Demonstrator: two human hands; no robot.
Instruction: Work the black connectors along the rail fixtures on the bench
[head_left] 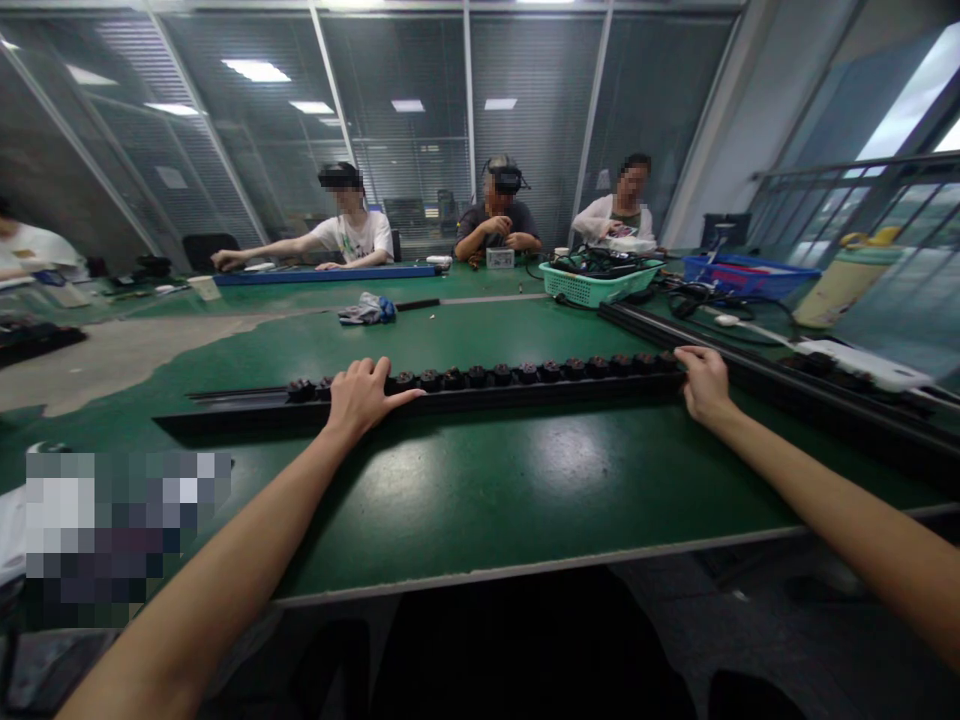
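Watching this one live: the left arm (225, 540) and right arm (847, 530) reach out long and nearly straight over the green counter (540, 480), the left hand (361, 398) and right hand (703, 385) well apart on a long black rail (480, 405) lying mid-counter.

How are those hands set?

Left lies open across the rail, fingers spread, thumb out to the side. Right curls over the far end, though I can't tell whether it truly grips.

Where's the risk?

That row of small dark round parts (502, 376) along the rail. Raise one end ahead of the other and they could tip off.

Anything else close?

A second black rail (787, 400), just beside the right hand, could get knocked by a wide swing.
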